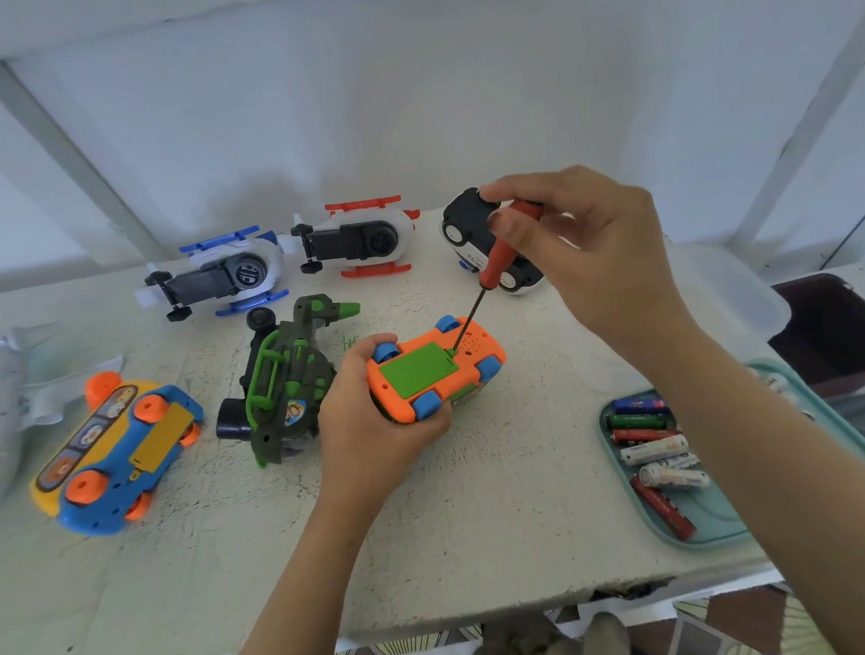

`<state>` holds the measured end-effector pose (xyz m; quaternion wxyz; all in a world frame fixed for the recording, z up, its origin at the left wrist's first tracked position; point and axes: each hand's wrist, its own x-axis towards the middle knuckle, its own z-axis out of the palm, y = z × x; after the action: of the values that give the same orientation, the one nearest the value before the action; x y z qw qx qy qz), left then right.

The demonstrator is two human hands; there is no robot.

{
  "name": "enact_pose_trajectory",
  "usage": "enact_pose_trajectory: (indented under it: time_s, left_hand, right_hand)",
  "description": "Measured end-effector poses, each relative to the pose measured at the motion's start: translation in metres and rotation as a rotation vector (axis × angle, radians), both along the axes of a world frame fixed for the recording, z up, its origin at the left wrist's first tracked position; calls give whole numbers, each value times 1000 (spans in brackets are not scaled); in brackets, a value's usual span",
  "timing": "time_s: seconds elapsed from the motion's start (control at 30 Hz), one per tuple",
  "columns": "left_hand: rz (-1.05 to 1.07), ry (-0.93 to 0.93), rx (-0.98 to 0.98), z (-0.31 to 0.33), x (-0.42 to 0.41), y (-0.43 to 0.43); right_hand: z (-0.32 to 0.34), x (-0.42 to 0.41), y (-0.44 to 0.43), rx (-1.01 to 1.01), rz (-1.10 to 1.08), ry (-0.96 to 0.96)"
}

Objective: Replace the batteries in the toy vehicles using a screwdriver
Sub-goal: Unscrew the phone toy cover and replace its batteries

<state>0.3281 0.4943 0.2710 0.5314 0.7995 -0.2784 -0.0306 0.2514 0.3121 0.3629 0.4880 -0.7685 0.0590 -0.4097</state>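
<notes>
An orange toy car (pixel 477 347) with blue wheels lies upside down at the table's middle, its green battery cover (pixel 415 369) facing up. My left hand (pixel 370 422) grips the car from the near left side. My right hand (pixel 582 247) pinches the red handle of a screwdriver (pixel 499 257), whose dark shaft slants down so the tip sits at the cover's far right edge. A teal tray (pixel 711 528) at the right holds several loose batteries (pixel 650 448).
Other toys lie upside down: a blue and yellow bus (pixel 114 448) at left, a green vehicle (pixel 282 382) beside my left hand, a blue helicopter (pixel 219 274), a red helicopter (pixel 359 240) and a black and white car (pixel 470 234) behind. The table's front edge (pixel 438 625) is near.
</notes>
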Motion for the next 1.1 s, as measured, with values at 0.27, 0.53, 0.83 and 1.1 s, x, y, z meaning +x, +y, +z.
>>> enact_pose_trajectory:
  time_s: [0.27,0.53,0.83,1.1]
  left_hand:
    - [-1,-24,-1,0,0,0]
    - [-9,-23,2,0,0,0]
    - [-1,-33,12,-2,1,1]
    - [-17,-36,4,1,-1,1]
  right_hand:
    - [-2,-4,-3,24,34,67]
    - [2,-5,2,61,36,6]
    - [-8,-10,4,-9,1,33]
    - [-8,-14,0,-215,-122,69]
